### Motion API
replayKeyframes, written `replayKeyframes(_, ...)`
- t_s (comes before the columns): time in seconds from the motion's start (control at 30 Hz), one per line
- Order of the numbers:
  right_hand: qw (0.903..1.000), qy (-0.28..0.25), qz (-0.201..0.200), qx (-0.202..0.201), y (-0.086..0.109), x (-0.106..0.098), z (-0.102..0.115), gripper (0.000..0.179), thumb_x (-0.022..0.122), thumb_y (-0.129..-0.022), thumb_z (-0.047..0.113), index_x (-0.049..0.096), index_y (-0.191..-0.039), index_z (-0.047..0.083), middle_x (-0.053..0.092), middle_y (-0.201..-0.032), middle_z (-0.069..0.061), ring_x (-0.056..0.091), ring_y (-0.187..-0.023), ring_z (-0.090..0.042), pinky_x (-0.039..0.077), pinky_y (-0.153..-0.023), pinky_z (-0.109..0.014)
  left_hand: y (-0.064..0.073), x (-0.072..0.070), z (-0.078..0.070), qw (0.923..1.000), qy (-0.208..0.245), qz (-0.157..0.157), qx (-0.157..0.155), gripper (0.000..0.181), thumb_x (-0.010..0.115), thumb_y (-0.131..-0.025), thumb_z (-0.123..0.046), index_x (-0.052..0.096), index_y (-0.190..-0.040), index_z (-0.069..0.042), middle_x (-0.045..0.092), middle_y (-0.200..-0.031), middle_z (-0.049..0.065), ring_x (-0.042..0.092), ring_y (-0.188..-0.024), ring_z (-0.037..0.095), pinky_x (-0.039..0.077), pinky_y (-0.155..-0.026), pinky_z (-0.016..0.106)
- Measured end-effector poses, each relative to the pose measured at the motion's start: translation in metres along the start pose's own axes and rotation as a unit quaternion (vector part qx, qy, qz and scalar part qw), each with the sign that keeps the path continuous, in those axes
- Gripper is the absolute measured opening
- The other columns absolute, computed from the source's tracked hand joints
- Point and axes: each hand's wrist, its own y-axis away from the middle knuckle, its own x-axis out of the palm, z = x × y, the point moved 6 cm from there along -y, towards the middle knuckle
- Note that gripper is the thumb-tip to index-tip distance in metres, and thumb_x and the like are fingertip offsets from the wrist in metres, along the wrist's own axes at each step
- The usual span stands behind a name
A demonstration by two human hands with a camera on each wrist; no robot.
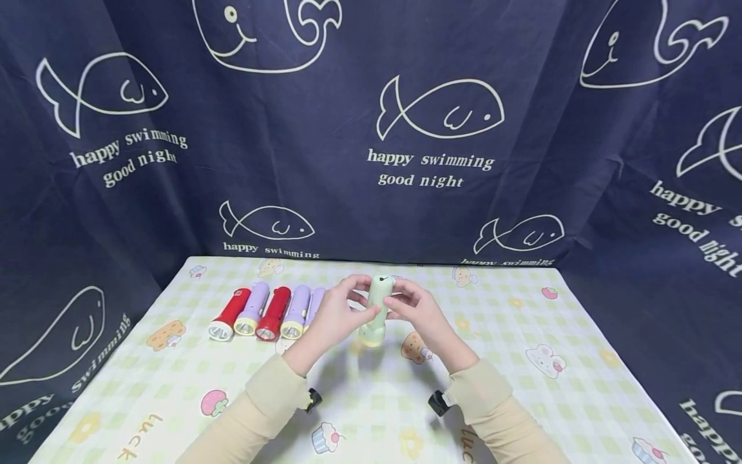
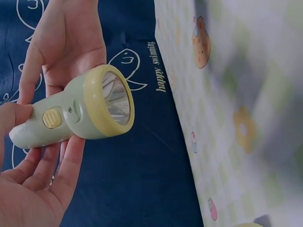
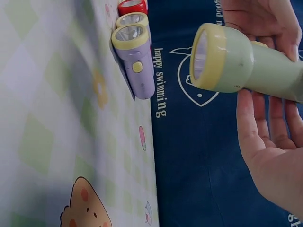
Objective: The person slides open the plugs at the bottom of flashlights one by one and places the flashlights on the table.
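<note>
Six torches counted: 1 held, 5 on the table (image 1: 510, 406). The held one is the green torch (image 1: 378, 309), in midair over the table's middle, nearly upright, lens end down, tail up. It has 1 yellow ring (image 2: 98, 106), 1 lens (image 2: 116, 99) and 1 yellow switch (image 2: 52, 118). A dark bit at its tail is too small to tell.

Two hands, both on it. Left hand (image 1: 341, 306) pinches the barrel between thumb and fingers from the left. Right hand (image 1: 420, 306) does the same from the right, thumb on the near side, fingers round behind.

Row of 5 lies left of the hands, side by side, lens ends toward the person: 2 red torches (image 1: 234, 310), 3 purple torches (image 1: 257, 303). Order from left: red, purple, red, purple, purple; the last is partly behind the left hand. The right wrist view catches 3 of them, 1 red, 2 purple.

Two beige sleeves (image 1: 240, 428), 2 black devices (image 1: 439, 403), one at each wrist. One blue curtain (image 1: 336, 161) with white fish prints behind.
</note>
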Motion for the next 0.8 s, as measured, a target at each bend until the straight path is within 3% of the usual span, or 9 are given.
replayKeyframes(0.2,0.9996,-0.010,0.020,0.018,0.0009,0.0005,-0.0003,0.041,0.064,-0.089,0.017,0.052,-0.123,-0.004,0.063,-0.108,0.001,0.062,-0.097,-0.013,0.052,-0.087,-0.045,0.0041,0.0017,0.0021,0.9992,0.038,0.013,0.003,0.044,0.075,-0.076,-0.004,0.058,-0.117,-0.007,0.061,-0.109,0.009,0.064,-0.083,0.024,0.056,-0.065,0.023)
replayKeyframes(0.43,0.9996,-0.008,0.024,0.009,0.0008,-0.0011,-0.0003,0.041,0.065,-0.088,0.015,0.054,-0.123,-0.003,0.064,-0.106,0.001,0.064,-0.097,-0.013,0.055,-0.083,-0.036,0.0053,0.0037,0.0029,0.9978,0.060,0.026,0.013,0.045,0.075,-0.077,-0.004,0.057,-0.118,-0.006,0.056,-0.111,0.010,0.064,-0.085,0.022,0.056,-0.066,0.023)
replayKeyframes(0.8,0.9997,0.001,-0.023,0.001,0.0027,-0.0043,0.0030,0.040,0.068,-0.086,0.011,0.056,-0.120,-0.005,0.066,-0.105,-0.002,0.065,-0.093,-0.014,0.057,-0.079,-0.037,0.0051,0.0074,0.0044,0.9980,0.064,0.001,0.004,0.049,0.074,-0.077,-0.003,0.054,-0.122,-0.004,0.061,-0.105,0.012,0.063,-0.087,0.023,0.056,-0.070,0.025)
